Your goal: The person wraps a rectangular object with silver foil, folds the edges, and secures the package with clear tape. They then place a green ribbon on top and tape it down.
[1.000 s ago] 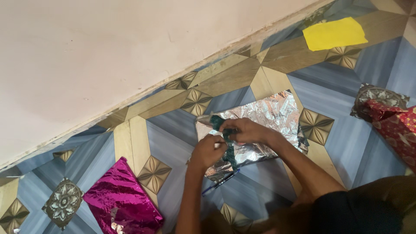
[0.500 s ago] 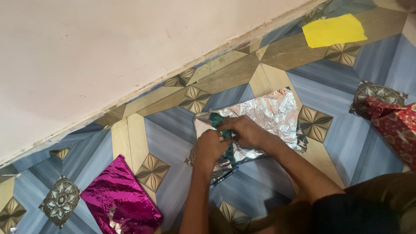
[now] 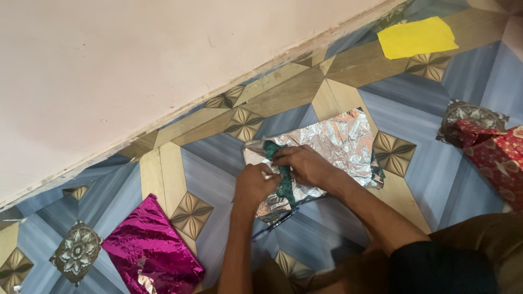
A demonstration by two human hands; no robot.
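Observation:
A crinkled silver foil sheet (image 3: 338, 142) lies flat on the patterned floor. A dark green glittery strip (image 3: 284, 184) runs along the sheet's near-left edge. My left hand (image 3: 255, 186) presses on the strip and the foil at the sheet's left end. My right hand (image 3: 306, 164) pinches the upper part of the green strip against the foil. A thin blue pen-like stick (image 3: 275, 224) pokes out from under the foil below my left hand.
A pink wall (image 3: 136, 65) borders the floor at the top left. A magenta foil sheet (image 3: 150, 253) lies at the lower left, a yellow paper (image 3: 417, 37) at the top right, and red patterned wrapping (image 3: 498, 158) at the right edge.
Both hands have stayed on the green strip at the foil's edge; the fingers shifted slightly along it. The view has drifted a little.

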